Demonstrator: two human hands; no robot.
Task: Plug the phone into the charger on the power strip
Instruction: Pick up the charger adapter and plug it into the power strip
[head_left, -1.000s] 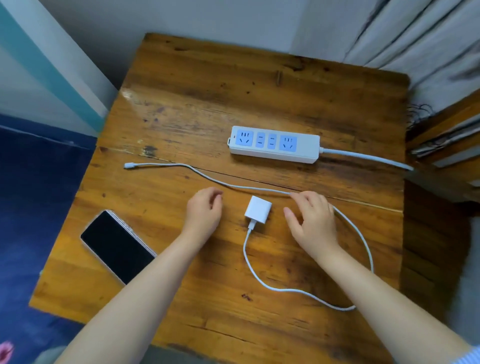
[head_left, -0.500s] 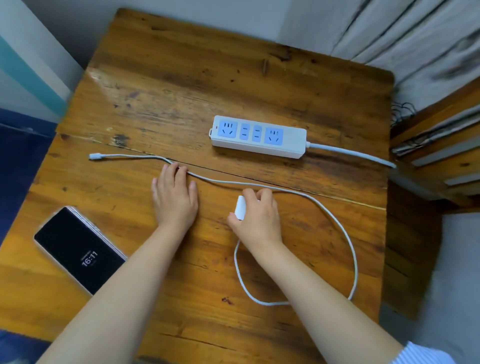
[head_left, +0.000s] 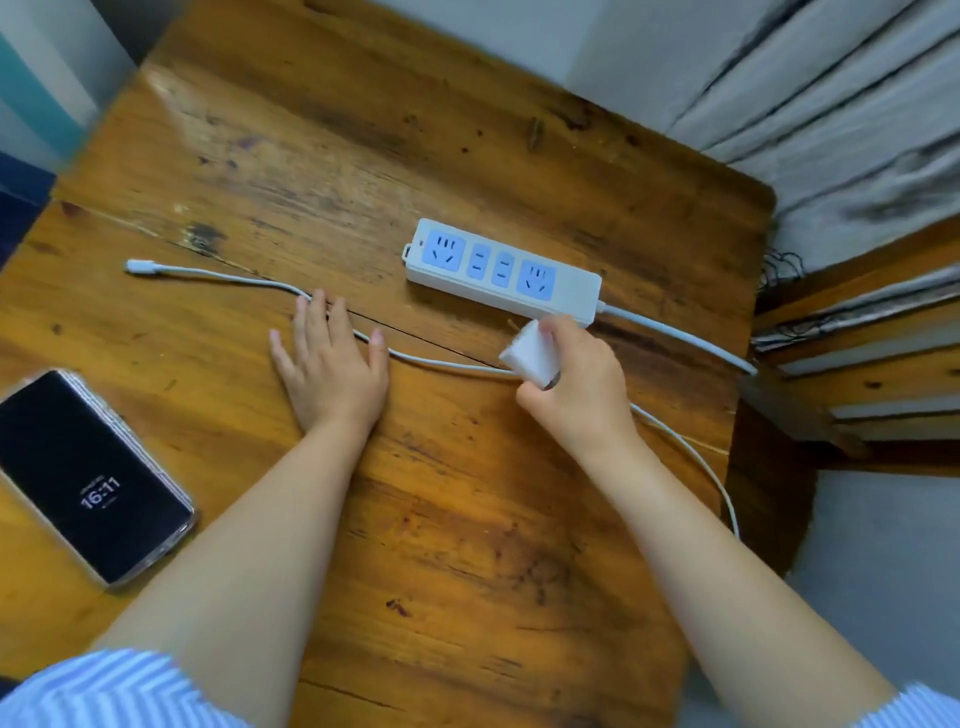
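Observation:
A white power strip (head_left: 503, 270) with blue sockets lies on the wooden table (head_left: 363, 156), all sockets bare. My right hand (head_left: 576, 379) grips the white charger block (head_left: 531, 354), lifted just in front of the strip's right end. The charger's white cable (head_left: 228, 275) runs left across the table to a loose plug tip (head_left: 136, 266). My left hand (head_left: 332, 364) rests flat on the table, fingers spread, touching the cable. The black phone (head_left: 88, 478) lies face up at the left edge, its screen showing 16:11.
The strip's own cord (head_left: 680, 332) runs off the table's right edge. Grey curtains (head_left: 831, 104) hang at the back right, above a wooden frame (head_left: 857, 332). The table ends close on the left by the phone.
My right hand closed on the charger block and lifted it up toward the power strip. My left hand flattened onto the table beside the cable. The phone screen lit up.

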